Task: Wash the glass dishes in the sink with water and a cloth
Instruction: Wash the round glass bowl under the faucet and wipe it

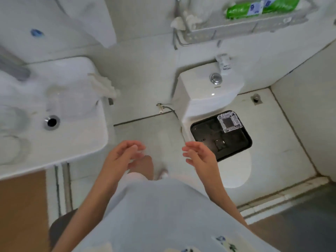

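Observation:
A white sink (76, 139) fills the left side, with a dark drain (52, 122) and blurred clear glass dishes (12, 120) lying in its basin. A white cloth (101, 86) hangs over the sink's far right rim. On the closed toilet lid, a black tray (205, 131) carries a square cut-glass dish (228, 121). My left hand (121, 157) and my right hand (198, 155) hover empty between sink and toilet, fingers relaxed, palms facing each other.
The white toilet tank (209, 91) with its chrome flush button (215, 78) stands at the back right. A wall rack (236, 28) above holds green packets (261, 7). A faucet (14, 68) reaches over the sink at the left.

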{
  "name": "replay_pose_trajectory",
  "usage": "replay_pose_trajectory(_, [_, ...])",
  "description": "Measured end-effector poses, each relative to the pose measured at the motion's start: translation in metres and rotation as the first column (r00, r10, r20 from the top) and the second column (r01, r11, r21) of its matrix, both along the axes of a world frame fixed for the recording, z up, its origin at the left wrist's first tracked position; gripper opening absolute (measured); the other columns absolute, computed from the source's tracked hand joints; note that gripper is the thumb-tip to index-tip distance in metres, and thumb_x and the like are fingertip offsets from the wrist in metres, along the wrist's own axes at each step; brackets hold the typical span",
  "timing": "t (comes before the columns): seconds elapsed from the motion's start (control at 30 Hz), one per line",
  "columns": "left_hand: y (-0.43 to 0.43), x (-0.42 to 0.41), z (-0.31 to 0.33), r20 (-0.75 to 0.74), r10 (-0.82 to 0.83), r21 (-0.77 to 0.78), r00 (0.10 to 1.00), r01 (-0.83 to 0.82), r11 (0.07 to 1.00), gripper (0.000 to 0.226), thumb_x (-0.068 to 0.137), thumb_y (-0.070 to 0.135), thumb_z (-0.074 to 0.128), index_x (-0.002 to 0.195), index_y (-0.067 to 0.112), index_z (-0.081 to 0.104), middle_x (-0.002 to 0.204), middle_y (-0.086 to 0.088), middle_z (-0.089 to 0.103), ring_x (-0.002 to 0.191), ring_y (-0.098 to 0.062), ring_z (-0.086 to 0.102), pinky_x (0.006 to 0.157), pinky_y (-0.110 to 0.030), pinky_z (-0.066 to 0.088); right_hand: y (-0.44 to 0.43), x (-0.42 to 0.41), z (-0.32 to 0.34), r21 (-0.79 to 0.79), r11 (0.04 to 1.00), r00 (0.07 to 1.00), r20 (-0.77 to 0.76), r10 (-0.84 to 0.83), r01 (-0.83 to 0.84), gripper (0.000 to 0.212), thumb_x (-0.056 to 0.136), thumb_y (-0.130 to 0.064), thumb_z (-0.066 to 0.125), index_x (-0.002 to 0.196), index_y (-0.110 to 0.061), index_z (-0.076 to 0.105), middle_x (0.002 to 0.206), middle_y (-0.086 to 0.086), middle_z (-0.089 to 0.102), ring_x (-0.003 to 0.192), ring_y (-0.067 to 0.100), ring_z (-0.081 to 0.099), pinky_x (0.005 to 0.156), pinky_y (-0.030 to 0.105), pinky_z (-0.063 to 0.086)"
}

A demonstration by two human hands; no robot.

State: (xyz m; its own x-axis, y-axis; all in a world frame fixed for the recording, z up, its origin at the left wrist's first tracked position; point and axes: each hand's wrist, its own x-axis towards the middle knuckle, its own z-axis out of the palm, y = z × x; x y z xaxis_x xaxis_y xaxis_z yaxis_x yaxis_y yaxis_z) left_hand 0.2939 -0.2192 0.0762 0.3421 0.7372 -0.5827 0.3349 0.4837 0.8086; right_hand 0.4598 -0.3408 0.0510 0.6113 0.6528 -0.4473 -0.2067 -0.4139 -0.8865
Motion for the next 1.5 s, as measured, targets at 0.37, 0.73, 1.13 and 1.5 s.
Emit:
replay_pose_trajectory(0.37, [0.015,-0.108,-0.004,0.035,0.352,-0.074,0.935,-0.349,0.934,0.017,0.096,0.012,0.047,0.094,0.015,0.063,0.093,0.001,0.071,0.088,-0.018,0.063,0.077,-0.027,0.049,0.06,-0.059,-0.001,-0.001,0.987,0.981,0.106,0.162,-0.163,0.022,0.092,-0.001,0.049,0.091,-0.019,0.062,0.086,-0.002,0.068,0.074,0.005,0.065,0.068,0.017,0.05])
replay_pose_trajectory(0.73, [0.119,-0.268,-0.033,0.048,0.489,-0.026,0.871,-0.489,0.872,0.016,0.096,0.012,0.047,0.096,0.015,0.063,0.097,-0.002,0.071,0.09,-0.018,0.065,0.077,-0.029,0.05,0.207,-0.205,-0.035,0.075,0.956,0.956,0.093,0.278,-0.285,0.028,0.09,0.005,0.045,0.09,-0.019,0.061,0.084,0.0,0.067,0.071,0.005,0.062,0.067,0.017,0.05])
replay_pose_trajectory(1.13, [0.178,-0.38,-0.037,-0.103,0.388,-0.034,0.916,-0.393,0.919,0.014,0.095,0.009,0.049,0.093,0.013,0.062,0.097,-0.004,0.068,0.083,-0.016,0.063,0.073,-0.025,0.049,0.272,-0.338,-0.046,0.004,0.942,0.939,0.084,0.335,-0.336,0.029,0.088,0.006,0.048,0.087,-0.021,0.06,0.082,-0.003,0.067,0.064,-0.001,0.062,0.064,0.017,0.049])
replay_pose_trajectory(1.5, [0.255,-0.346,-0.081,-0.265,0.232,0.114,0.936,-0.209,0.971,0.016,0.09,0.008,0.053,0.104,0.014,0.057,0.114,-0.006,0.06,0.103,-0.023,0.057,0.096,-0.039,0.045,0.362,-0.331,-0.075,-0.15,0.883,0.872,0.153,0.464,-0.444,0.014,0.086,-0.001,0.055,0.093,-0.012,0.061,0.08,-0.002,0.062,0.071,0.013,0.06,0.068,0.023,0.047])
